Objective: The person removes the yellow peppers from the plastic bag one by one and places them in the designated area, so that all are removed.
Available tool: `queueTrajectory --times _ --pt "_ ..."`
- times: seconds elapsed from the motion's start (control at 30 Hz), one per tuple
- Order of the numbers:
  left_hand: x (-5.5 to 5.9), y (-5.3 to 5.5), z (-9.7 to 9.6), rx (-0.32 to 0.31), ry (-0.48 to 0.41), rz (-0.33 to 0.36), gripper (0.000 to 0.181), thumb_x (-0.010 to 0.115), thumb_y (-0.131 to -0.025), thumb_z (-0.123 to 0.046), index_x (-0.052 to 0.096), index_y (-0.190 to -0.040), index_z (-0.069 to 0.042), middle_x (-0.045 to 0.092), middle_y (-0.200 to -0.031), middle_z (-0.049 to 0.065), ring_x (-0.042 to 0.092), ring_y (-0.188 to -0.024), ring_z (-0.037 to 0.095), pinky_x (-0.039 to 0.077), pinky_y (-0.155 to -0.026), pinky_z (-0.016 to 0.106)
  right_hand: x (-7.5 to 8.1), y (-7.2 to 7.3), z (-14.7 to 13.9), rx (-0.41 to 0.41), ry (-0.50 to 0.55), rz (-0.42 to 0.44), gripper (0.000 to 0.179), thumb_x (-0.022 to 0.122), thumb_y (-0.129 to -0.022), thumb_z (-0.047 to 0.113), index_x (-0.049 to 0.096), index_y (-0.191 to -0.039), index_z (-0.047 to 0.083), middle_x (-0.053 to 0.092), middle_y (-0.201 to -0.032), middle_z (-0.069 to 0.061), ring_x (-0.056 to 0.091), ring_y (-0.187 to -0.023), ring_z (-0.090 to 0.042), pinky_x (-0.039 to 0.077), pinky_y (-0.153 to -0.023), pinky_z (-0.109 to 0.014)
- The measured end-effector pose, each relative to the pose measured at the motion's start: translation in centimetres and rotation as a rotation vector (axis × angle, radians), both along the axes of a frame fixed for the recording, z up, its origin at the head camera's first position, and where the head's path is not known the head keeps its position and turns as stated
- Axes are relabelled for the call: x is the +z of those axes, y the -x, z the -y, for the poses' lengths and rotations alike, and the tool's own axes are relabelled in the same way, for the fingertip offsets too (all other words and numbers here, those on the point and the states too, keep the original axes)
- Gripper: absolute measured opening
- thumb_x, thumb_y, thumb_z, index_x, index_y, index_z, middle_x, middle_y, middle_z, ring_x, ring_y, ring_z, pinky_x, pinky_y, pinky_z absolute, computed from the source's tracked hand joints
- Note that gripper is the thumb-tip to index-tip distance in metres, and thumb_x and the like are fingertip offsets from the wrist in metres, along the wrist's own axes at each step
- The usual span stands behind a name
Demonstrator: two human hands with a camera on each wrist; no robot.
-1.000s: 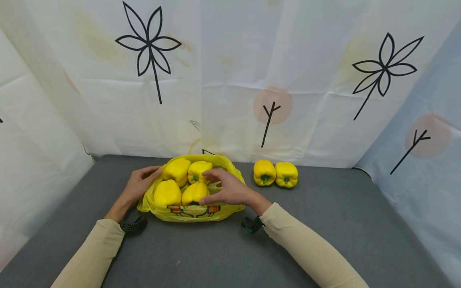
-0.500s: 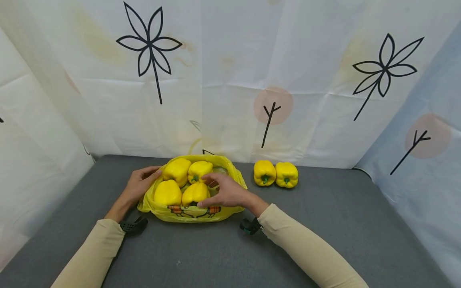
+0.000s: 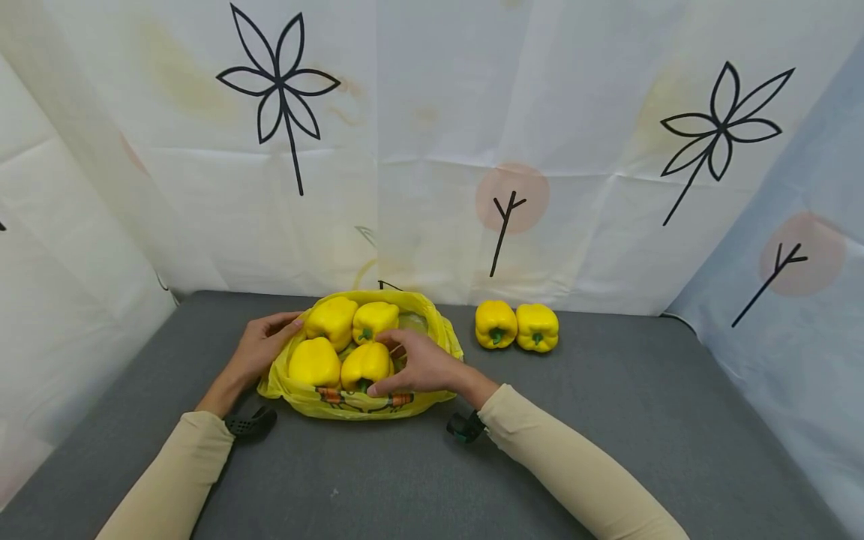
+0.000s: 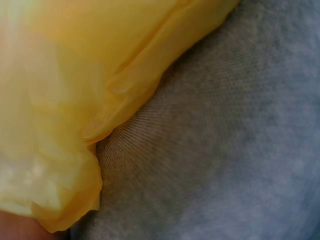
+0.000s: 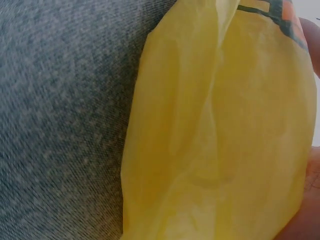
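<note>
A yellow plastic bag (image 3: 324, 405) lies with its mouth spread wide, several yellow bell peppers inside. My left hand (image 3: 262, 349) holds the bag's left rim beside the back-left pepper (image 3: 331, 322). Into the bag's right side reaches my right hand (image 3: 421, 364), gripping the front-right pepper (image 3: 365, 364), thumb at its front near the stem and fingers on its far right side. The front-left pepper (image 3: 314, 362) and back-right pepper (image 3: 374, 321) sit close by. Both wrist views show mostly bag plastic (image 4: 55, 100), and in the right one the bag wall (image 5: 220, 125) hides most of the hand.
Two more yellow bell peppers, a left one (image 3: 496, 324) and a right one (image 3: 538, 328), stand side by side right of the bag. All rests on a grey cloth-covered table (image 3: 378, 480). A white printed curtain (image 3: 432, 135) closes off the back.
My right hand has lowered slightly and drawn left-front around the front-right pepper, whose stem now shows more. The bag's right rim has shifted outward a little. My left hand has stayed put.
</note>
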State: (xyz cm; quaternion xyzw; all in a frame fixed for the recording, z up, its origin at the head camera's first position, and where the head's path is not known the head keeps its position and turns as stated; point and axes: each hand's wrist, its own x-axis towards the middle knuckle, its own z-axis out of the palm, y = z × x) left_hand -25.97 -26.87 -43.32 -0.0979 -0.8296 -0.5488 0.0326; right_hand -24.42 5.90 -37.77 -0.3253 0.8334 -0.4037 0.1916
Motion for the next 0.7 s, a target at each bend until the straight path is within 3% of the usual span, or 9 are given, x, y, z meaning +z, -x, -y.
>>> queueTrajectory --times 0.5,0.7 --pt "-0.01 0.03 -0.05 -0.003 -0.002 -0.006 0.051 0.052 -0.109 -0.031 0.051 -0.147 0.003 0.055 -0.139 0.027 0.059 -0.100 -0.003 0.053 -0.082 0.019 -0.34 -0.10 0.48 -0.014 -0.068 -0.035 0.085 0.082 -0.086 0.035 0.039 -0.155 0.010 0.051 -0.143 -0.008 0.056 -0.120 -0.021 0.050 -0.094 -0.032" --pt "-0.02 0.00 -0.01 -0.006 -0.002 -0.006 0.051 0.052 -0.108 -0.031 0.051 -0.147 0.002 0.055 -0.139 0.027 0.060 -0.099 -0.003 0.054 -0.082 0.019 -0.52 -0.11 0.60 -0.037 -0.050 -0.025 0.081 0.082 -0.086 0.031 0.042 -0.152 0.008 0.053 -0.139 -0.008 0.057 -0.117 -0.021 0.050 -0.093 -0.030"
